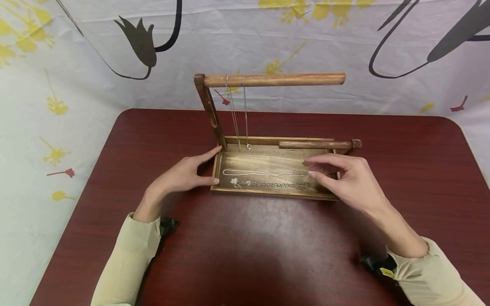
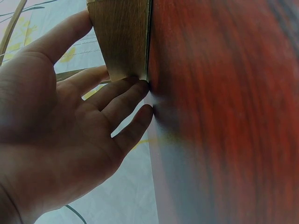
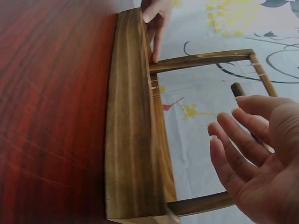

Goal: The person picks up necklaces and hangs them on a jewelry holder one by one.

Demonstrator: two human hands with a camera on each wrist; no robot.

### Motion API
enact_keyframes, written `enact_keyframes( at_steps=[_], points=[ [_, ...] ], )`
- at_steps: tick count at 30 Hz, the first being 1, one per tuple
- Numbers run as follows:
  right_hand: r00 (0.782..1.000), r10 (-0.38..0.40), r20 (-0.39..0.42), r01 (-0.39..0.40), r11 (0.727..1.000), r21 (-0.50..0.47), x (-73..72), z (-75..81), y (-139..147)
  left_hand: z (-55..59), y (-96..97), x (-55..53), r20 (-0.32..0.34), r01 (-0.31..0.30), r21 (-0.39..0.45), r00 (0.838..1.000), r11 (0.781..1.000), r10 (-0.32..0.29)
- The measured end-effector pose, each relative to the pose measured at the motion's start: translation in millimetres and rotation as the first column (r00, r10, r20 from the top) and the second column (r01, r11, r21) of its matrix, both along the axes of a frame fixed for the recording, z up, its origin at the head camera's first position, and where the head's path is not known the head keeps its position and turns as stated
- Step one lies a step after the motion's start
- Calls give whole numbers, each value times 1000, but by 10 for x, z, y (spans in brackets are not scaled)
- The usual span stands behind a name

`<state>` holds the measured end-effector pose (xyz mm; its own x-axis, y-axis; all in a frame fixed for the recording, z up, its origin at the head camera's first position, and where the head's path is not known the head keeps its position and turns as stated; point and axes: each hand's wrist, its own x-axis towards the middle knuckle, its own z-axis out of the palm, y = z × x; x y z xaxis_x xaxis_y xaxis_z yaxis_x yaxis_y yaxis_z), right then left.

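Head view: brown, grained wooden tray (image 1: 264, 159) — left hand (image 1: 185, 173) touching it, fingers straight; right hand (image 1: 354, 182) loose, fingertips parted.

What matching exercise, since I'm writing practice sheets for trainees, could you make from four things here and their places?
Things:
1. left hand
2. right hand
3. small pendant
4. thicker chain

Places:
A. lying along the side of the wooden tray nearest the person
B. over the tray's right end
C. on a necklace hung from the higher wooden bar
D. touching the tray's left end

Right pairs: 1-D, 2-B, 3-C, 4-A
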<state>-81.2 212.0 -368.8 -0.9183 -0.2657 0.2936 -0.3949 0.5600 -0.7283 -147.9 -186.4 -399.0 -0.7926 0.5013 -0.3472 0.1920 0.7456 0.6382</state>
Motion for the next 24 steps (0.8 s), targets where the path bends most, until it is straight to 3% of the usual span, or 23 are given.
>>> enact_keyframes(
  at_steps=[17, 24],
  points=[
    [999, -20, 48, 20, 1000, 1, -74, -184, -38, 12, 5, 6, -2, 7, -6, 1000, 1000, -7],
    [996, -66, 66, 64, 997, 36, -80, -258, -79, 7, 0, 2, -18, 15, 3, 1000, 1000, -15]
  ],
)
